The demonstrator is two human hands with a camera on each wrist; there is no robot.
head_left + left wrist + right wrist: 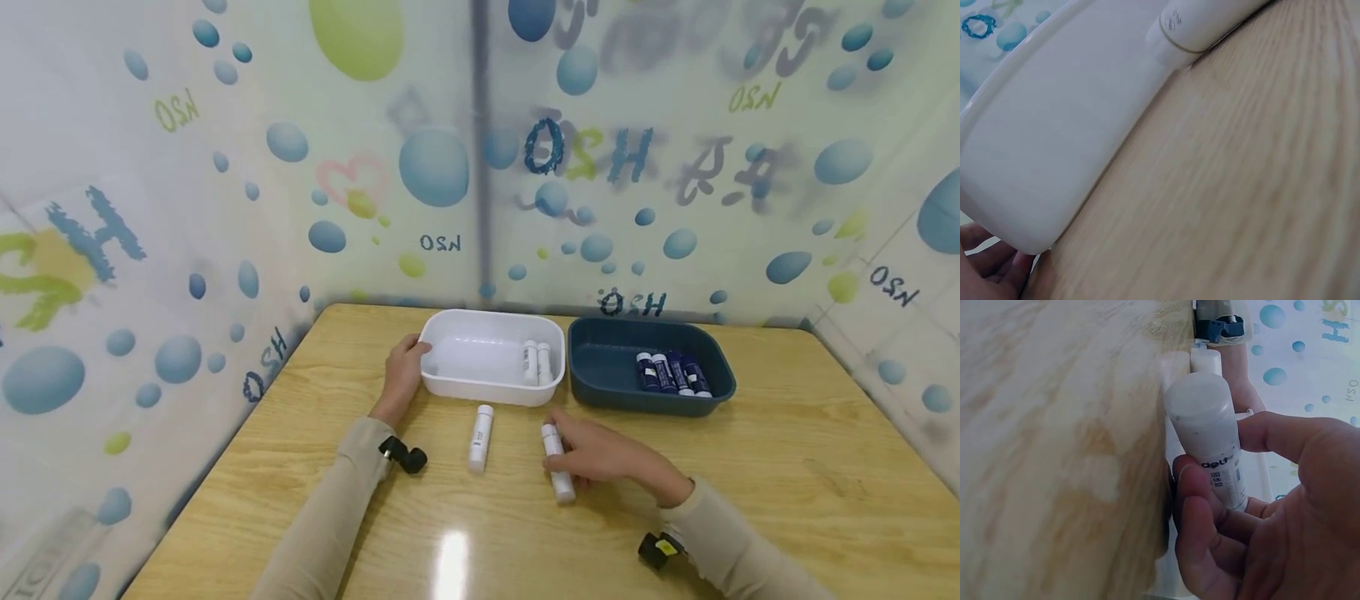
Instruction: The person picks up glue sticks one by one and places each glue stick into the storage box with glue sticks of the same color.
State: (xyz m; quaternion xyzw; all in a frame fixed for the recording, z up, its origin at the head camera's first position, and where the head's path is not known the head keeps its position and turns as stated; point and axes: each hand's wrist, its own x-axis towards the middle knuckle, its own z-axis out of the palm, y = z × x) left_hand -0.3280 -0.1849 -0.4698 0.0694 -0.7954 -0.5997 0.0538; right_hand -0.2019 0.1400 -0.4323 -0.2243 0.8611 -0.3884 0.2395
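My left hand [403,373] grips the left end of a white plastic bin [480,388], with the thumb over its rim; in the left wrist view the fingers [991,265] lie against the bin's corner. Two white glue sticks [537,362] lie side by side at the right end inside it. My right hand [600,450] holds another white glue stick [558,467] between thumb and fingers, in front of the bin. The right wrist view shows this glue stick [1207,425] with its round end toward the camera. A further white glue stick [481,438] lies on the table between my hands.
A dark blue bin [637,401] stands right of the white one, with several dark blue glue sticks [672,373] at its right end. Both stand near the back of the wooden table [802,467]. Patterned curtain walls [420,275] enclose the back and sides.
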